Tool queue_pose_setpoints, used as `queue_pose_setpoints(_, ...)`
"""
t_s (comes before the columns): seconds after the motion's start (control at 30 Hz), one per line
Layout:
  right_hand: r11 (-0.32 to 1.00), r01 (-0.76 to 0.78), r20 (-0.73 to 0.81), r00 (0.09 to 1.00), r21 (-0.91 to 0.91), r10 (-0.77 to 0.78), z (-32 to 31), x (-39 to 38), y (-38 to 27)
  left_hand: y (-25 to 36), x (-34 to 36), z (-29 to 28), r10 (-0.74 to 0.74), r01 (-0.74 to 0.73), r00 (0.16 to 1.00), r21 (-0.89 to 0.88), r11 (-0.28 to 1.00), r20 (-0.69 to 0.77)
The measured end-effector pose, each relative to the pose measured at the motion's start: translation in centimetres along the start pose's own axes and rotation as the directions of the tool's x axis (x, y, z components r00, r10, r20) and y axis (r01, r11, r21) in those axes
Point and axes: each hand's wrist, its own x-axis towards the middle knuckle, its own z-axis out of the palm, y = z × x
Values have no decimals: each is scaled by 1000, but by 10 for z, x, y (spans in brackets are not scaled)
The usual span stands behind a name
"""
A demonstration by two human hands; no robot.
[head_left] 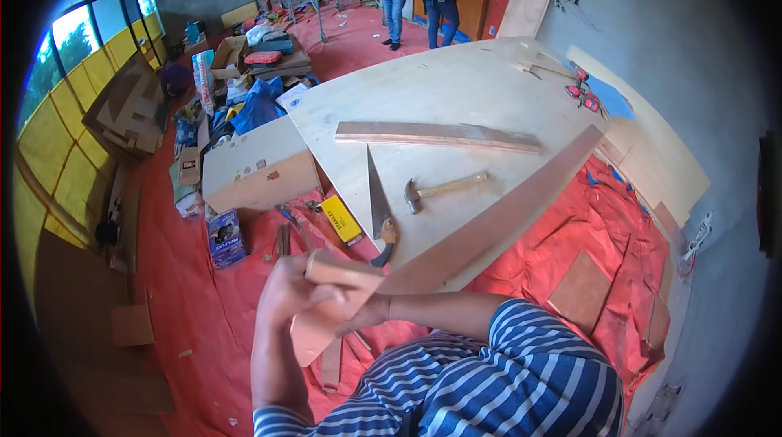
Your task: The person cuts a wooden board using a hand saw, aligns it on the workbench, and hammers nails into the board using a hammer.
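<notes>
We can see that the wooden piece (316, 333) is light pinkish brown, and the shirt (521, 368) is dark blue with pale stripes. We find the floor covering (562, 233) red, the large sheet (383, 87) pale beige, and the small box (340, 221) bright yellow. For us, the drill (582, 96) looks red and black.

Shirt (521, 384) was dark blue with narrower whitish-grey stripes. Cloth was creased, so the stripes curved and broke along the folds. Right sleeve (533, 335), on the shirt's right side, was short, same stripes, loose at the hem. Left sleeve (275, 419), at the shirt's left edge, showed only its end, same stripes again. Forearms (436, 309) beyond the shirt's hems were bare, as were the hands (285, 290). Dark narrow strip (410, 421) at the shirt's lower middle was unclear.
</notes>
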Motion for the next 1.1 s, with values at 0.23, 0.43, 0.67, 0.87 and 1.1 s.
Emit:
queue_pose_setpoints(0.23,849,69,-556,783,525,280,-36,-49,-23,19,78,55,88,-82,996,234,969,-16)
queue_pose_setpoints(0.43,713,181,-725,324,678,607,-134,-153,38,-87,10,80,-57,110,991,513,851,-118)
queue_pose_setpoints(0.67,630,234,-652,21,741,758,-268,-322,129,-147,-91,113,-641,839,538,420,346,-547)
queue_pose_setpoints(0.87,560,277,-587,18,780,809,-318,-413,219,-192,-105,179,-715,971,227,97,218,-662)
queue_pose_setpoints(1.1,431,216,-446,26,876,895,-331,-437,285,-167,-59,249,-818,788,423,-288,545,-389)
